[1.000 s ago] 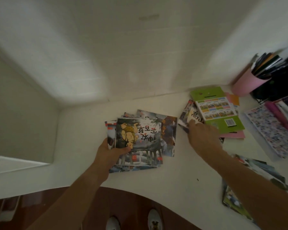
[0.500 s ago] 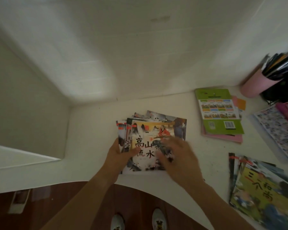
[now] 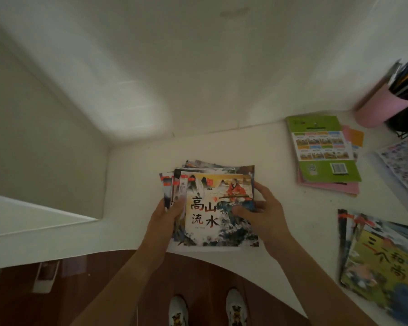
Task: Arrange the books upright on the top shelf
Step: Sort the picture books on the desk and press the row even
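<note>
The stack of books [image 3: 212,208] lies flat on the white surface [image 3: 292,208], close to its curved front edge. Only the top book shows fully. The ones under it peek out at the left and the back, so their covers cannot be read. The top cover has a painted mountain, a person in red, and the big words 高山流水. Small print under those words is too tiny to read.

The left hand [image 3: 167,216] grips the left side of the stack, thumb on top, fingers tucked under and hidden. The right hand [image 3: 262,215] grips the right side, thumb on the cover, fingers curled round the edge.

To the right of the stack, farther back, lies a green book [image 3: 323,149] on pink ones, with small pictures and a barcode; its words are too blurry. Near the stack's right, closer to the front, another pile of books [image 3: 377,262] is cut off by the picture edge; its top reads 三个和尚. A pink cup [image 3: 382,109] of pens sits far right at the back, blurred.
</note>
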{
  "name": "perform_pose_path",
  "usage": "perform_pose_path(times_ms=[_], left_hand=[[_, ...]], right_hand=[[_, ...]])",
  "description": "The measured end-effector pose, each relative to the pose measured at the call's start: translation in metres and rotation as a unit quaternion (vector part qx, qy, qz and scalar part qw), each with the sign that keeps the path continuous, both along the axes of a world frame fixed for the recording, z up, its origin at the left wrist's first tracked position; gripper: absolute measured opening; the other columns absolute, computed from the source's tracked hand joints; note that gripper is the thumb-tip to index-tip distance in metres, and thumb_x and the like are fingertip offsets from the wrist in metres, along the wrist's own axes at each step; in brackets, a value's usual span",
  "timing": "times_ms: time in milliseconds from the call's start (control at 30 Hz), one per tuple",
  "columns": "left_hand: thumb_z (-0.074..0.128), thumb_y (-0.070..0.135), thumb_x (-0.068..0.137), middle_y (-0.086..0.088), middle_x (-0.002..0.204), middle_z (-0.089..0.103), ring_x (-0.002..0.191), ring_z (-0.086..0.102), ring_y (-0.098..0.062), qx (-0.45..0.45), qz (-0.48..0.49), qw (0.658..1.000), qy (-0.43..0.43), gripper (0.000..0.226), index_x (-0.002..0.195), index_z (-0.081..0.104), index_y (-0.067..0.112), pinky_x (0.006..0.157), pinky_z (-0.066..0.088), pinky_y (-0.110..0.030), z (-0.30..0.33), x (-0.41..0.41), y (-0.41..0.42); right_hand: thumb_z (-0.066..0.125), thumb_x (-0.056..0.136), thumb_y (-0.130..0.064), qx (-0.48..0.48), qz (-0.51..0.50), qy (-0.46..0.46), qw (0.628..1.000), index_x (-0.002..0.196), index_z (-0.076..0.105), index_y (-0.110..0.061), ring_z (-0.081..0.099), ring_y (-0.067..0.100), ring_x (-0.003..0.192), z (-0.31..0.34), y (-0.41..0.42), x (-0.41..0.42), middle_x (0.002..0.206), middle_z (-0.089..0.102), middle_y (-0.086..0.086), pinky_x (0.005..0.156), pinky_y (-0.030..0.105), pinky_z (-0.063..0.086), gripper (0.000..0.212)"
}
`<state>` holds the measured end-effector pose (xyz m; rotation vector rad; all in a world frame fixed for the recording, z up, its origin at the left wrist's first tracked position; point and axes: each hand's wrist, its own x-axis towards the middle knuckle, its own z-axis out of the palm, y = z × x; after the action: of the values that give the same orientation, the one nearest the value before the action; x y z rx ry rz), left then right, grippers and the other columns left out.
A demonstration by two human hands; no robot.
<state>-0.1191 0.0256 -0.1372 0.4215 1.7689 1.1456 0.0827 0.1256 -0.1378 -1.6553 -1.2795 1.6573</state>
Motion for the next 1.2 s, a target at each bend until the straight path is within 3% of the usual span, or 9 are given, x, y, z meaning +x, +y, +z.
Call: perform_pose_path(times_ms=[133,267,367,533,733,833,900,1067,1200], left_hand=[[0.071,0.025,0.095,-0.004,0.102,0.078,0.089,0.076,-0.018,-0.002,-0.008,0.999,0.053,0.02,0.113,0.068,0.018,0.071,0.062,-0.028,-0.015,-0.009,-0.01],[0.093,0.045,0.067,0.008,0.098,0.075,0.089,0.073,-0.008,-0.019,0.008,0.987,0.162,0.058,0.111,0.064,0.022,0.075,0.061,-0.023,-0.023,-0.001,-0.014],[0.087,0.064,0.063,0.0,0.131,0.057,0.115,0.059,-0.008,-0.015,0.016,0.964,0.266,0.096,0.139,0.051,0.016,0.096,0.054,-0.024,-0.025,0.011,-0.012],[0.072,0.038,0.094,-0.017,0.159,0.034,0.146,0.033,-0.036,0.058,-0.085,0.818,0.566,0.066,0.148,0.049,0.008,0.116,0.039,-0.052,-0.031,0.013,-0.028],[0.059,0.067,0.091,-0.002,0.169,0.023,0.158,0.017,-0.022,0.093,-0.337,0.778,0.522,0.083,0.156,0.042,0.019,0.123,0.029,-0.053,-0.04,0.031,-0.041],[0.045,0.069,0.096,-0.003,0.17,0.02,0.158,0.014,-0.025,0.046,-0.366,0.756,0.54,0.076,0.16,0.034,0.028,0.124,0.026,-0.048,-0.035,0.039,-0.045],[0.038,0.061,0.102,-0.005,0.168,0.024,0.156,0.018,-0.029,0.031,-0.369,0.754,0.543,0.065,0.16,0.032,0.032,0.122,0.026,-0.046,-0.031,0.045,-0.042],[0.042,0.027,0.106,-0.005,0.166,0.031,0.156,0.02,-0.021,0.066,-0.329,0.803,0.492,0.05,0.154,0.041,0.013,0.123,0.032,-0.045,-0.034,0.053,-0.037],[0.052,-0.014,0.076,-0.001,0.171,0.016,0.158,0.004,-0.011,0.116,-0.41,0.817,0.388,0.092,0.16,0.027,0.014,0.128,0.019,-0.042,-0.035,0.07,-0.03]], right_hand=[[0.094,0.069,-0.027,0.008,-0.019,-0.049,0.999,0.116,0.068,-0.025,0.071,0.015,0.099,-0.008,-0.013,-0.006,0.105,0.076,-0.006,0.092,0.045,0.059,0.053],[0.09,0.074,-0.017,0.023,-0.016,-0.056,0.998,0.099,0.069,-0.026,0.07,0.017,0.088,-0.009,-0.012,0.002,0.092,0.075,-0.004,0.088,0.043,0.059,0.034],[0.083,0.082,-0.007,0.002,-0.033,-0.049,0.998,0.083,0.058,-0.023,0.061,0.008,0.076,-0.006,-0.005,0.018,0.086,0.067,-0.004,0.084,0.036,0.052,0.029],[0.08,0.086,-0.015,-0.04,-0.09,-0.048,0.994,0.138,0.056,-0.022,0.063,0.024,0.116,0.005,0.003,0.062,0.133,0.063,-0.003,0.099,0.049,0.05,0.057],[0.07,0.091,-0.003,-0.07,-0.188,-0.053,0.978,0.116,0.059,-0.006,0.06,0.033,0.106,0.016,0.007,0.117,0.105,0.068,0.005,0.106,0.057,0.045,0.027],[0.078,0.083,-0.009,-0.118,-0.23,-0.022,0.966,0.122,0.059,-0.006,0.057,0.038,0.126,0.016,0.003,0.133,0.132,0.062,0.011,0.108,0.065,0.043,0.043],[0.084,0.075,-0.011,-0.137,-0.248,-0.001,0.959,0.132,0.056,-0.01,0.057,0.037,0.128,0.016,-0.001,0.14,0.143,0.058,0.011,0.105,0.067,0.044,0.063],[0.07,0.09,-0.007,-0.128,-0.188,0.032,0.973,0.109,0.068,-0.006,0.069,0.03,0.109,0.029,-0.002,0.126,0.113,0.075,0.009,0.094,0.051,0.051,0.019],[0.078,0.087,-0.023,-0.047,-0.048,-0.059,0.996,0.123,0.065,-0.018,0.064,0.024,0.111,0.024,0.0,0.101,0.119,0.071,0.0,0.096,0.051,0.049,0.039]])
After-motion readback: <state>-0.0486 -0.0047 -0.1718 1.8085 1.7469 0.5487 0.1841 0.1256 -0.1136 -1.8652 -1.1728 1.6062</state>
